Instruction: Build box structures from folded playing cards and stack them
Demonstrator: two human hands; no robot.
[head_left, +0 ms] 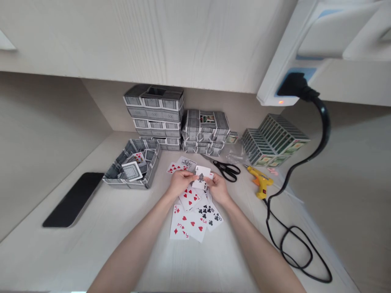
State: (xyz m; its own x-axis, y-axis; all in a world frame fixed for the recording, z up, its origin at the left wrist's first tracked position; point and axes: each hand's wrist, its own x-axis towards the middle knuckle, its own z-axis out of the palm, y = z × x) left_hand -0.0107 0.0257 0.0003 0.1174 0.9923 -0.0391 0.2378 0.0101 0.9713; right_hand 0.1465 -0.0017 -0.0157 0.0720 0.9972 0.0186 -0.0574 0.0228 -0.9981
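Note:
An ace of spades playing card (pixel 200 175) is pinched between my two hands above a loose spread of cards. My left hand (pixel 180 182) grips its left edge with the thumb on the face. On its right side my right hand (pixel 218 187) presses a thumb on it; a second card with a red A shows behind. Beneath lie face-up cards, among them a seven of hearts (pixel 190 198), a three of hearts (pixel 194 225), a five of diamonds (pixel 177 224) and a six of clubs (pixel 214 219). More cards (pixel 175 167) lie just beyond my left hand.
Left stands an open box made of cards (pixel 126 185) holding loose cards, beside a black phone (pixel 75 199). Card-built boxes (pixel 157 118) are stacked behind. Right are black scissors (pixel 229 170), a yellow glue gun (pixel 259 181), green card packs (pixel 275 140), a looping black cord (pixel 282 244) and an overhead power strip (pixel 275 85).

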